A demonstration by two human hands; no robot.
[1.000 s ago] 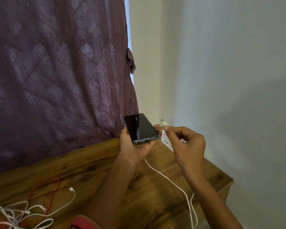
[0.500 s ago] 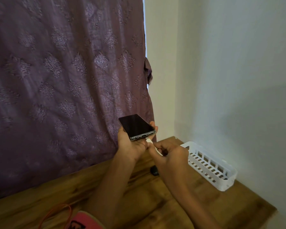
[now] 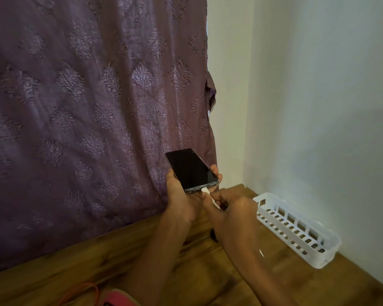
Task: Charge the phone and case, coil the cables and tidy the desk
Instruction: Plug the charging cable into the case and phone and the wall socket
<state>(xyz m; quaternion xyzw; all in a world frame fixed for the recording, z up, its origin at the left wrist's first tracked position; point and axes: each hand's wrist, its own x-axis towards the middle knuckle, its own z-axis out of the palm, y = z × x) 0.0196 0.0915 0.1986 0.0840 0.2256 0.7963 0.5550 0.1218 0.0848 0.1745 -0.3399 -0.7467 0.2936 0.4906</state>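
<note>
My left hand (image 3: 181, 197) holds a black phone (image 3: 189, 168) above the wooden desk (image 3: 111, 257), dark screen up, its bottom edge toward me. My right hand (image 3: 229, 209) pinches a white cable plug (image 3: 209, 194) whose tip sits at the port in the phone's bottom edge. A short bit of white cable (image 3: 261, 253) shows under my right forearm; the remainder is hidden. A small dark object (image 3: 213, 235) lies on the desk behind my right wrist, mostly covered.
A white slotted plastic basket (image 3: 296, 228) stands along the right wall on the desk. A purple patterned curtain (image 3: 86, 107) hangs behind the desk. A loop of red cable (image 3: 84, 290) and a pink object (image 3: 119, 298) show at the bottom edge.
My right hand has brought the white plug from beside the phone up to its bottom port. The view has swung right, showing the basket and losing the cable pile at the left.
</note>
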